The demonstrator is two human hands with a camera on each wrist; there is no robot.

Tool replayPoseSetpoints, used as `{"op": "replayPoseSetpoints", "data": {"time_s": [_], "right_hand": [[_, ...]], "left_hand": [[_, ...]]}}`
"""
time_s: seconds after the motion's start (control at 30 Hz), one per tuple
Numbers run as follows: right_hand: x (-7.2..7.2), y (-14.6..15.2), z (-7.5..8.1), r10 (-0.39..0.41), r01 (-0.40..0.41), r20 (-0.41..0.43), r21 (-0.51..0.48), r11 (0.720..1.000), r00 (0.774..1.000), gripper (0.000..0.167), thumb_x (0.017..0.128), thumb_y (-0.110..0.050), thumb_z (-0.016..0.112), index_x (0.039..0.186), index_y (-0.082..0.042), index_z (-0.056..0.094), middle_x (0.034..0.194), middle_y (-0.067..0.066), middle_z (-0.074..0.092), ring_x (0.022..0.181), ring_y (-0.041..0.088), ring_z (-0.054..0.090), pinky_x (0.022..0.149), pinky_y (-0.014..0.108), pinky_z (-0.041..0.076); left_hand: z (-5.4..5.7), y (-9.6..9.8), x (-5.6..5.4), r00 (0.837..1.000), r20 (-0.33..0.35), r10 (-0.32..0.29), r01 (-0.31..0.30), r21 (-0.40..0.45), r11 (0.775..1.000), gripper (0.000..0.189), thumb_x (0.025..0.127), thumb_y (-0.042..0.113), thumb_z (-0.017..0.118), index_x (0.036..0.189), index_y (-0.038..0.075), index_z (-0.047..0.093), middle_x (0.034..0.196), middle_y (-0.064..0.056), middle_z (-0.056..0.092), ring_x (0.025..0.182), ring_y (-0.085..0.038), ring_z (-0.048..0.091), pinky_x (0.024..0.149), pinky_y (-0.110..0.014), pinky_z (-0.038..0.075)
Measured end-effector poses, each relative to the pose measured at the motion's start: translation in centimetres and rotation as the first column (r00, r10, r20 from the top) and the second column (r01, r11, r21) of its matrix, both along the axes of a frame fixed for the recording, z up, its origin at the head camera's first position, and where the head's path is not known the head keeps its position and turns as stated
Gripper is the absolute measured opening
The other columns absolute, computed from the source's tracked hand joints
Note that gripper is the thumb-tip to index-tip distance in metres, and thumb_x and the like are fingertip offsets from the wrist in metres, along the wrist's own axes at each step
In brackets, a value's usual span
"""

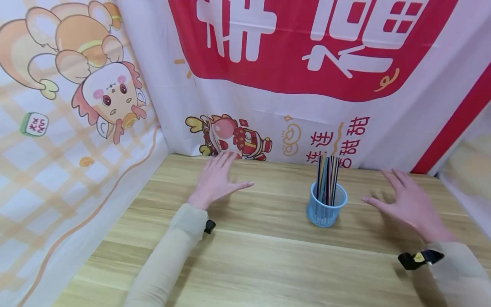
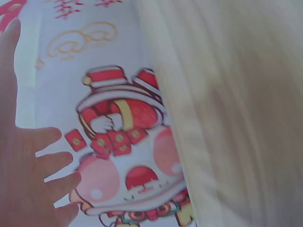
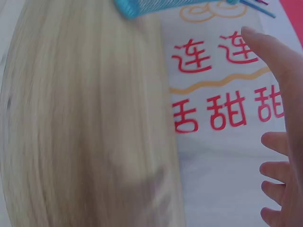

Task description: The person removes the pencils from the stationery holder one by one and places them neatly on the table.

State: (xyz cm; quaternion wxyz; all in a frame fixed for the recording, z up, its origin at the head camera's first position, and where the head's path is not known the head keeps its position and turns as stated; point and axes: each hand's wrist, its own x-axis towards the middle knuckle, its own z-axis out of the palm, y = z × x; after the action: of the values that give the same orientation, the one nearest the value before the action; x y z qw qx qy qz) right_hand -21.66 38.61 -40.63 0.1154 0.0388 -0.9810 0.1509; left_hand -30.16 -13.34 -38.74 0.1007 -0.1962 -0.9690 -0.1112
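Observation:
A light blue mesh pen cup [image 1: 326, 213] stands upright on the wooden table [image 1: 245, 256], right of centre in the head view. Several thin dark, blue and tan sticks [image 1: 328, 179] lean inside it; their exact kind cannot be made out. To the cup's right, my right hand [image 1: 410, 204] is held with fingers straight and thumb pointing toward the cup, apart from it. My left hand [image 1: 216, 179] is over the table's back left part, fingers spread and holding nothing. In the right wrist view, part of the cup [image 3: 165, 5] shows at the top edge.
A white cloth with red printing [image 1: 287, 85] hangs along the table's back edge. Another cloth with a cartoon animal and checks [image 1: 88, 98] hangs on the left side. Black straps with small devices [image 1: 420, 259] sit on both wrists.

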Motion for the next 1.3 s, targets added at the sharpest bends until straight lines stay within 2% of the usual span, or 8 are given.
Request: {"op": "replayPoseSetpoints", "data": {"time_s": [0.13, 0.23, 0.37, 0.57, 0.77, 0.9, 1.13, 1.3], "right_hand": [[0.5, -1.0, 0.8, -0.015, 0.020, 0.051, -0.095, 0.995, 0.999, 0.107, 0.088, -0.070, 0.063, 0.163, -0.010, 0.016, 0.162, 0.031, 0.017, 0.143, 0.056, 0.019, 0.097, 0.085, 0.021], [0.9, -2.0, 1.3, -0.006, 0.027, 0.103, -0.206, 0.978, 0.995, 0.103, 0.092, -0.067, 0.062, 0.164, -0.012, 0.013, 0.163, 0.031, 0.016, 0.143, 0.057, 0.018, 0.097, 0.085, 0.021], [1.3, -3.7, 1.7, 0.022, 0.033, 0.164, -0.326, 0.945, 0.986, 0.097, 0.093, -0.064, 0.062, 0.164, -0.016, 0.016, 0.163, 0.030, 0.017, 0.143, 0.058, 0.017, 0.096, 0.085, 0.022], [1.9, -6.2, 1.3, 0.152, -0.093, 0.100, -0.440, 0.893, 0.983, 0.089, 0.092, -0.051, 0.073, 0.161, -0.016, 0.030, 0.161, 0.020, 0.032, 0.144, 0.051, 0.026, 0.105, 0.078, 0.025], [1.8, -8.7, 0.2, 0.203, -0.139, 0.079, -0.491, 0.860, 0.976, 0.092, 0.085, -0.045, 0.083, 0.157, -0.009, 0.038, 0.157, 0.017, 0.041, 0.143, 0.046, 0.034, 0.111, 0.069, 0.029], [1.4, -9.3, -0.5, 0.204, -0.148, 0.052, -0.521, 0.841, 0.978, 0.097, 0.081, -0.044, 0.087, 0.154, -0.003, 0.039, 0.154, 0.018, 0.045, 0.140, 0.044, 0.040, 0.111, 0.063, 0.034], [1.1, -9.9, -0.9, 0.202, -0.141, 0.039, -0.588, 0.797, 0.979, 0.099, 0.080, -0.041, 0.089, 0.155, -0.004, 0.037, 0.154, 0.022, 0.043, 0.136, 0.044, 0.045, 0.111, 0.062, 0.036], [0.9, -10.1, -0.9, 0.198, -0.145, 0.025, -0.595, 0.790, 0.980, 0.096, 0.080, -0.039, 0.089, 0.154, -0.004, 0.040, 0.151, 0.022, 0.046, 0.133, 0.043, 0.047, 0.110, 0.061, 0.037]], "left_hand": [[0.7, 1.3, 0.1, 0.999, 0.029, -0.023, 0.018, 0.146, 0.989, 0.114, 0.079, 0.093, 0.043, 0.163, 0.018, 0.023, 0.167, -0.004, 0.022, 0.152, -0.026, 0.020, 0.123, -0.049, 0.014], [1.1, 2.5, 0.5, 0.995, 0.085, -0.049, 0.020, 0.313, 0.949, 0.108, 0.080, 0.088, 0.051, 0.162, 0.023, 0.026, 0.165, 0.000, 0.027, 0.150, -0.025, 0.027, 0.120, -0.051, 0.023], [1.6, 4.5, 1.1, 0.985, 0.143, -0.096, 0.006, 0.529, 0.849, 0.098, 0.080, 0.081, 0.063, 0.158, 0.029, 0.036, 0.161, 0.002, 0.036, 0.147, -0.022, 0.033, 0.116, -0.054, 0.030], [1.4, 7.8, 1.8, 0.967, 0.148, -0.207, 0.037, 0.723, 0.690, 0.087, 0.081, 0.067, 0.076, 0.152, 0.027, 0.047, 0.153, 0.002, 0.048, 0.140, -0.019, 0.043, 0.114, -0.052, 0.036], [0.6, 11.1, 2.5, 0.945, 0.132, -0.300, 0.077, 0.799, 0.597, 0.078, 0.083, 0.054, 0.081, 0.148, 0.023, 0.053, 0.146, 0.004, 0.056, 0.132, -0.018, 0.052, 0.111, -0.046, 0.041], [0.4, 13.3, 2.6, 0.929, 0.135, -0.344, 0.081, 0.835, 0.545, 0.073, 0.083, 0.049, 0.083, 0.145, 0.020, 0.057, 0.139, 0.005, 0.061, 0.125, -0.015, 0.057, 0.109, -0.042, 0.045], [0.3, 16.7, 2.2, 0.904, 0.141, -0.403, 0.076, 0.875, 0.477, 0.066, 0.083, 0.041, 0.085, 0.139, 0.013, 0.062, 0.130, 0.001, 0.067, 0.115, -0.016, 0.064, 0.099, -0.032, 0.052], [0.1, 18.5, 1.5, 0.902, 0.162, -0.401, 0.050, 0.882, 0.468, 0.056, 0.084, 0.038, 0.086, 0.132, 0.015, 0.068, 0.119, 0.006, 0.072, 0.103, -0.006, 0.067, 0.090, -0.023, 0.054]]}}
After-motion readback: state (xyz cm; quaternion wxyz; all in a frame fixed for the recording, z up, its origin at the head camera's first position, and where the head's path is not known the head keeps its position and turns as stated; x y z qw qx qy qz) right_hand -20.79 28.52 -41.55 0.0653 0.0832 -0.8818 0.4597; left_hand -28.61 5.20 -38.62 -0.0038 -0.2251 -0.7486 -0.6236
